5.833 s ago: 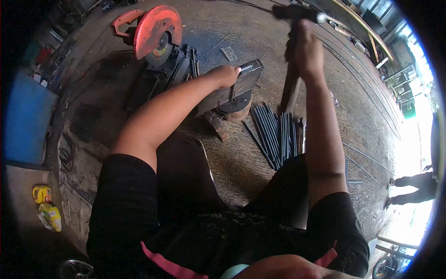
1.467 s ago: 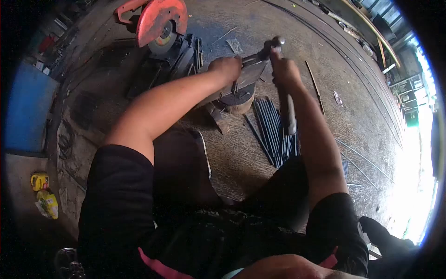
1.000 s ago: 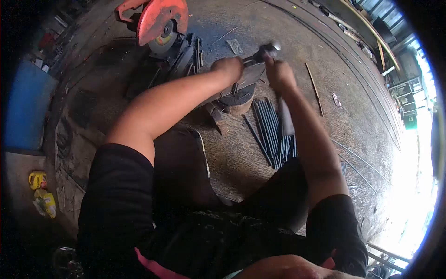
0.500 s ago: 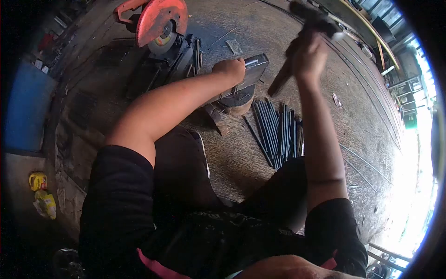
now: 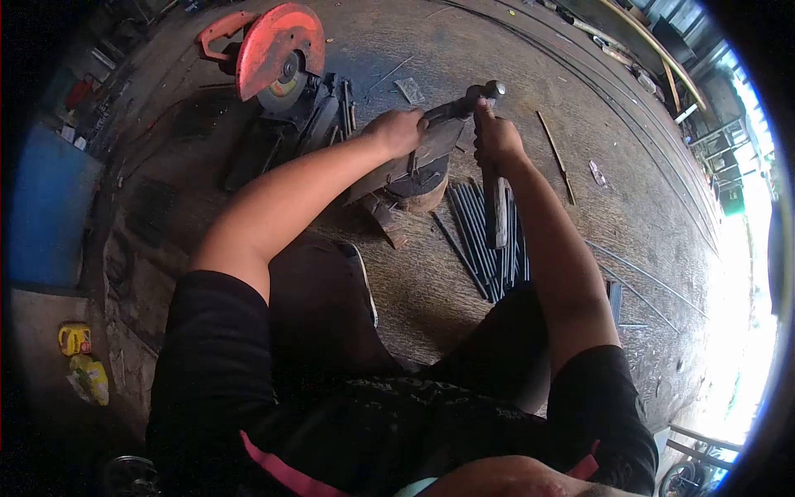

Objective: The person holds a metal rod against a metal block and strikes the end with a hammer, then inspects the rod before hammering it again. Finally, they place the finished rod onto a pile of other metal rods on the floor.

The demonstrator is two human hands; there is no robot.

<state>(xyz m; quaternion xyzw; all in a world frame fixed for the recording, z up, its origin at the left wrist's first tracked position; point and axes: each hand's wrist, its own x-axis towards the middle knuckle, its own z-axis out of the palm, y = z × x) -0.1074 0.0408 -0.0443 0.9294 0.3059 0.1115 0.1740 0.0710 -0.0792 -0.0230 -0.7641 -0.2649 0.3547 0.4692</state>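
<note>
My left hand [image 5: 396, 134] is closed around a short metal rod [image 5: 442, 110] that lies along the top of a steel plate [image 5: 439, 144]. Beneath the plate stands a round wooden block [image 5: 425, 197]. A hammer [image 5: 497, 217] is in my right hand [image 5: 500, 142], its wooden handle pointing back toward me. The hammer's head is down at the far end of the rod, overlapping it in this view. Several dark metal rods [image 5: 476, 248] lie in a bunch on the ground below my right forearm.
A red cut-off saw [image 5: 281, 54] stands at the upper left. A wood offcut [image 5: 389, 225] lies by the block. One thin bar [image 5: 556, 157] rests on the ground to the right, and long rods [image 5: 571, 70] run along the far side. Yellow containers [image 5: 76, 340] sit far left.
My right hand has brought the hammer down from its raised place at upper right to the rod's end. My left hand has shifted slightly left, still closed on the rod.
</note>
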